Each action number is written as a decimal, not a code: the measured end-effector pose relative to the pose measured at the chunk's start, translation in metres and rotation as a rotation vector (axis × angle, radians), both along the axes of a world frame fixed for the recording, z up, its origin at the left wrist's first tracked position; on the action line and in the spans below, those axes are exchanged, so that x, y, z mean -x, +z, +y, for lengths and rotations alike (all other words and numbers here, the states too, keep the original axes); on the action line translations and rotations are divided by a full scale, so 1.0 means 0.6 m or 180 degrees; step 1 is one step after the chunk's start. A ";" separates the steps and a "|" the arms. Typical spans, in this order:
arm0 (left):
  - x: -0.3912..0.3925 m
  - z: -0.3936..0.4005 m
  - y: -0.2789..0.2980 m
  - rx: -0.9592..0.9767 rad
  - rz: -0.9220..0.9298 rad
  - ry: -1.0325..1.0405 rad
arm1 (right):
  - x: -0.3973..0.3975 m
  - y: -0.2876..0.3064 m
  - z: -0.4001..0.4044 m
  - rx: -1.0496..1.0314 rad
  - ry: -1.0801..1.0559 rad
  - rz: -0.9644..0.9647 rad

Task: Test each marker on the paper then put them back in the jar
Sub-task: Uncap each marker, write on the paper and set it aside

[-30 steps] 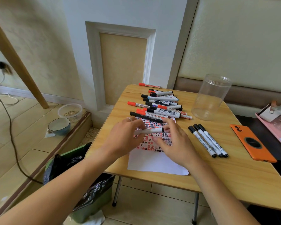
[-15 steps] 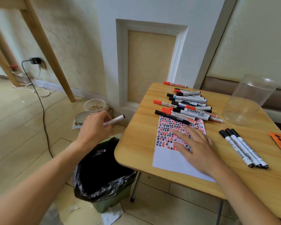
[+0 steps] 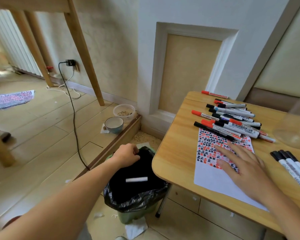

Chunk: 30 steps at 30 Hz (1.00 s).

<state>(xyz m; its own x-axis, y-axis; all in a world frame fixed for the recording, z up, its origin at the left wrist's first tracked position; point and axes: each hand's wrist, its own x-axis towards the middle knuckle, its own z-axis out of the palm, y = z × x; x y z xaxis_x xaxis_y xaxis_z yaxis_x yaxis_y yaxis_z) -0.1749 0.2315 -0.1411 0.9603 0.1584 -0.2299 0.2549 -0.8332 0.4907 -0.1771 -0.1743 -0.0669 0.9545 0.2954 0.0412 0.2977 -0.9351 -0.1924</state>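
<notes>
My left hand (image 3: 126,155) hovers over the black-lined bin (image 3: 137,198) beside the table, its fingers loosely curled and holding nothing. A white marker (image 3: 136,179) lies inside the bin below it. My right hand (image 3: 244,168) rests flat with straight fingers on the paper (image 3: 210,177), which is covered in red and black test marks. A pile of several red and black markers (image 3: 232,118) lies beyond the paper. Three black markers (image 3: 291,165) lie to the right of my right hand. The clear jar (image 3: 298,125) stands at the right edge, partly cut off.
The wooden table (image 3: 177,153) has a rounded near-left corner next to the bin. On the floor are a bowl (image 3: 114,125), a plastic tub (image 3: 124,111), a black cable (image 3: 74,118) and another marked sheet (image 3: 12,99). Wooden furniture legs (image 3: 83,54) stand at the left.
My left hand carried the white marker off the table to the left, moved over the bin and let it go; the marker now lies in the bin. My right hand stayed on the paper.
</notes>
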 end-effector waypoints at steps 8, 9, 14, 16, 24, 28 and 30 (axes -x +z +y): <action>-0.027 -0.125 0.127 0.0543 -0.1921 0.0572 | 0.007 0.017 -0.001 -0.0061 0.0085 0.0247; -0.024 -0.152 0.137 0.0518 -0.2026 0.0366 | 0.007 0.020 -0.003 -0.0070 0.0093 0.0269; -0.032 -0.270 0.150 0.0158 -0.1932 -0.0763 | 0.005 0.027 -0.007 -0.0229 0.0062 0.0325; -0.052 -0.292 0.152 -0.0031 -0.1809 -0.0949 | 0.005 0.024 -0.004 -0.0273 0.0045 0.0290; -0.097 -0.308 0.138 -0.0361 -0.1710 -0.0983 | 0.014 0.013 0.001 -0.0254 0.0001 0.0129; -0.093 -0.300 0.148 -0.0421 -0.1943 -0.0993 | 0.012 0.011 0.001 -0.0347 0.0023 0.0060; -0.082 -0.302 0.151 -0.0386 -0.1990 -0.1021 | 0.010 0.010 -0.001 -0.0406 0.0023 0.0004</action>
